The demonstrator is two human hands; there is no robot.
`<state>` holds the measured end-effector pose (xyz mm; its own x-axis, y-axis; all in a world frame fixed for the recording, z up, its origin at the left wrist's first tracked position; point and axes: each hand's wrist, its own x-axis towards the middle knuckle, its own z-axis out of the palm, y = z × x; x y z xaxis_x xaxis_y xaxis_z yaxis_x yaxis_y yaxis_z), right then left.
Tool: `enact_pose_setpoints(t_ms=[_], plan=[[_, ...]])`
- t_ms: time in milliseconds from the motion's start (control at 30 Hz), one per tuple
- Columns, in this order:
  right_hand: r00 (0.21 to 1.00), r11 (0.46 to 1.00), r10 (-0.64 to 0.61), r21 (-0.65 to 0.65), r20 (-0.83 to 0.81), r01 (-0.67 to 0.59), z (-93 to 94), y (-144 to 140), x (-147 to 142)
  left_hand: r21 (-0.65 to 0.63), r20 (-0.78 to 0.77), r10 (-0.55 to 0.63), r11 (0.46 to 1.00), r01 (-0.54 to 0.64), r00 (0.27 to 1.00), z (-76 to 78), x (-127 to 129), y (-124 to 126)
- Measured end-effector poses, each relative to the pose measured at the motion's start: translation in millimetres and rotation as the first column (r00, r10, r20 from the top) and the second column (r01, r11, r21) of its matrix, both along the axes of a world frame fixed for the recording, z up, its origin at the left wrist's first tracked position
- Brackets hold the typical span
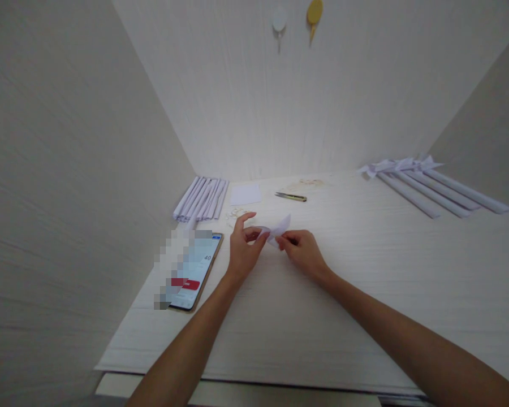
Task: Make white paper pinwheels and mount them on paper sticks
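Paper [281, 226] between both hands [242, 250]

fingertips [281, 242] cover part of the white paper [282, 226], pixel blocks [169, 265] mask the left side of the phone [201, 263], both forearms [186, 345] run off the bottom edge!

On my screen I log left hand [242, 250] and right hand [304, 252] both pinching a folded white paper [281, 226] over the table [301, 339]; phone [197, 268] lying at left, paper rolls [201, 198] beyond it; flat sheet [245, 195] and clippers [292, 196] farther back than the hands; paper tubes [432, 194] far right; two hooks [314, 12] on the wall [237, 102]
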<state>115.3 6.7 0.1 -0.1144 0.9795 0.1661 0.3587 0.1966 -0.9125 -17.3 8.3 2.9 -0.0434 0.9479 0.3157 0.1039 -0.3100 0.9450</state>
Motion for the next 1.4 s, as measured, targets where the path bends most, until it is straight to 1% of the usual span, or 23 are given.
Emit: enact_pose_setpoints(t_ms=[67, 100, 133, 233, 267, 300, 367, 400, 467, 500, 567, 633, 667, 733, 800, 867, 900, 967, 1033, 1067, 1133, 1267, 1400], plan=[[0.996, 0.986, 0.051, -0.155, -0.077, -0.063, 0.4, 1, 0, 0.034, -0.028, 0.019, 0.999, -0.018, 0.999, -0.3, 0, -1], [0.994, 0.981, 0.059, -0.18, -0.089, -0.075, 0.5, 1, 0, 0.05, -0.041, 0.028, 0.998, -0.026, 0.999, -0.5, 0, -1], [0.996, 0.987, 0.049, -0.149, -0.071, -0.059, 0.7, 0, 0, 0.062, -0.054, 0.036, 0.998, -0.032, 0.998, -0.7, 0, -1], [0.997, 0.989, -0.049, 0.141, 0.056, 0.041, 1.5, -3, -1, 0.072, -0.077, 0.045, 0.997, -0.04, 0.996, -0.9, 0, -2], [0.995, 0.98, -0.068, 0.193, 0.072, 0.053, 1.9, -4, -1, 0.072, -0.078, 0.046, 0.997, -0.04, 0.996, -1.0, 0, -2], [0.996, 0.983, -0.063, 0.177, 0.06, 0.051, 2.4, -4, -2, 0.074, -0.076, 0.047, 0.996, -0.041, 0.996, -0.9, 0, -2], [0.999, 1.0, 0.011, -0.02, -0.033, -0.011, 3.3, -2, -2, 0.083, -0.071, 0.051, 0.996, -0.045, 0.996, -0.9, 1, -3], [0.994, 0.989, 0.043, -0.137, -0.099, -0.056, 3.6, -1, -1, 0.087, -0.067, 0.053, 0.995, -0.047, 0.996, -0.9, 1, -3], [0.982, 0.963, 0.066, -0.246, -0.178, -0.109, 3.5, 0, 0, 0.09, -0.065, 0.054, 0.995, -0.048, 0.996, -1.1, 1, -4], [0.985, 0.973, 0.054, -0.215, -0.163, -0.089, 3.2, 0, 1, 0.087, -0.068, 0.054, 0.995, -0.048, 0.996, -1.3, 2, -4], [0.998, 1.0, -0.006, -0.023, -0.06, 0.004, 2.6, -1, 1, 0.076, -0.086, 0.051, 0.996, -0.045, 0.995, -1.6, 2, -3], [0.997, 0.986, -0.068, 0.152, 0.027, 0.063, 2.6, -3, 0, 0.071, -0.103, 0.055, 0.996, -0.048, 0.993, -2.0, 1, -3], [0.997, 0.984, -0.076, 0.163, 0.03, 0.071, 3.1, -4, -1, 0.075, -0.109, 0.059, 0.996, -0.051, 0.992, -2.2, 1, -3], [0.998, 0.999, -0.032, 0.011, -0.051, 0.033, 4.8, -4, -3, 0.098, -0.115, 0.072, 0.993, -0.061, 0.991, -2.5, 1, -3], [0.982, 0.972, 0.034, -0.221, -0.186, -0.076, 6.4, -3, -4, 0.129, -0.121, 0.091, 0.989, -0.075, 0.988, -2.4, 1, -4], [0.968, 0.946, 0.053, -0.298, -0.244, -0.127, 7.0, -3, -3, 0.151, -0.125, 0.107, 0.985, -0.087, 0.986, -1.9, 2, -5], [0.977, 0.964, 0.046, -0.247, -0.209, -0.098, 6.6, -3, -2, 0.153, -0.122, 0.109, 0.984, -0.09, 0.987, -1.4, 3, -6], [0.999, 1.0, 0.001, 0.005, -0.046, -0.001, 4.5, -4, 0, 0.135, -0.106, 0.094, 0.988, -0.079, 0.99, -0.3, 4, -6], [0.99, 0.965, -0.057, 0.262, 0.127, 0.022, 1.6, -6, 2, 0.092, -0.074, 0.065, 0.994, -0.058, 0.995, 0.7, 4, -5], [0.981, 0.946, -0.072, 0.325, 0.181, 0.01, 0.1, -6, 3, 0.067, -0.053, 0.049, 0.997, -0.046, 0.997, 1.0, 4, -5], [0.977, 0.948, -0.064, 0.319, 0.202, -0.003, -2.3, -4, 4, 0.024, -0.015, 0.026, 0.999, -0.026, 1.0, 1.1, 3, -3], [0.994, 0.981, 0.025, 0.19, 0.104, -0.045, -4.6, 1, 5, -0.011, 0.038, 0.005, 1.0, -0.005, 0.999, -0.4, 1, -1], [0.995, 0.983, 0.056, 0.169, 0.089, -0.07, -6.0, 3, 6, -0.019, 0.053, 0.008, 1.0, -0.007, 0.999, -1.7, 0, -2]])
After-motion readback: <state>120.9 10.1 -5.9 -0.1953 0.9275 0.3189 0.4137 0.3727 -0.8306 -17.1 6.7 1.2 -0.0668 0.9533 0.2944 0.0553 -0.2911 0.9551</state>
